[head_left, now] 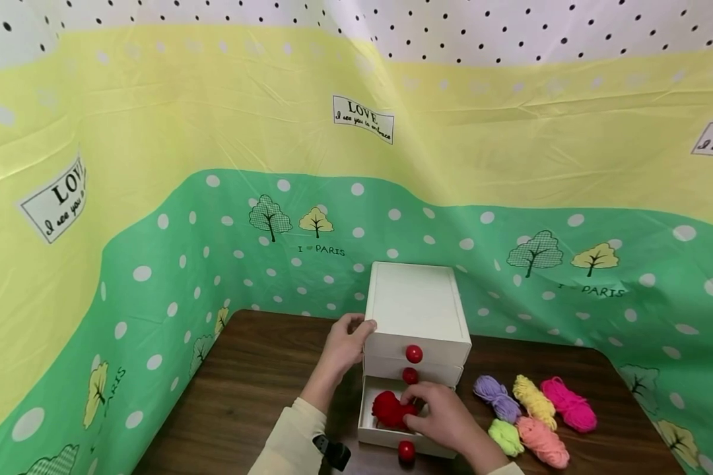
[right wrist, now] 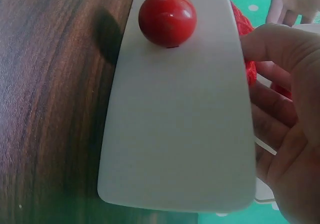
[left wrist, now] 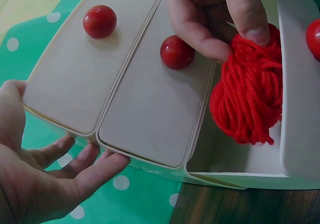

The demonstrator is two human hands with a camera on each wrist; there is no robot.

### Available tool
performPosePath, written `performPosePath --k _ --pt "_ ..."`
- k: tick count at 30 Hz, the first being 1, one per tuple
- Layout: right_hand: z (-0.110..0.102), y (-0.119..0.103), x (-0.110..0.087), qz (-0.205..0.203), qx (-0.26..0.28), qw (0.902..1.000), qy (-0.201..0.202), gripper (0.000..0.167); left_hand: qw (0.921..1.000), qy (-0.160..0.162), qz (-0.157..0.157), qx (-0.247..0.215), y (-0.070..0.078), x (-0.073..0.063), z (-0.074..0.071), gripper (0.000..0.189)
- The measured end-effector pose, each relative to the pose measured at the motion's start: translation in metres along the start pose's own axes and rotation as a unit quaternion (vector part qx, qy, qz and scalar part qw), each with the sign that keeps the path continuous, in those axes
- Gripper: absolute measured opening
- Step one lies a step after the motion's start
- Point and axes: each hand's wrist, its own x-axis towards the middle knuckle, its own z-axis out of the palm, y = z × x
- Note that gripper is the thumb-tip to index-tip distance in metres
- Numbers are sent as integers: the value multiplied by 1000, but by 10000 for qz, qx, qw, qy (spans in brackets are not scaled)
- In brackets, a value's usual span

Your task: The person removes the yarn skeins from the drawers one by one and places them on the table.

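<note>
A white drawer cabinet (head_left: 416,300) with red round knobs stands on the table, its bottom drawer (head_left: 380,437) pulled out. Inside that drawer is a small skein of red yarn (left wrist: 250,89). My right hand (head_left: 442,415) reaches over the drawer front and pinches the yarn's end between thumb and fingers. At the cabinet's left side, my left hand (head_left: 346,340) rests with its thumb at the top edge and extended fingers against the side wall. In the right wrist view the drawer front (right wrist: 175,119) hides most of the yarn.
To the right of the cabinet lie several yarn skeins: purple (head_left: 497,398), yellow (head_left: 535,400), magenta (head_left: 569,404), lime green (head_left: 506,437) and coral (head_left: 543,442). The dark wood table (head_left: 255,376) ends against a patterned curtain (head_left: 309,284) behind and at the sides.
</note>
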Motion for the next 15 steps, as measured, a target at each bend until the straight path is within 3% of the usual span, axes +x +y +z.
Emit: performPosePath --k 15 --pt "-27 1 -14 43 -96 9998 177 19 10000 10 32 34 0 -1 1 59"
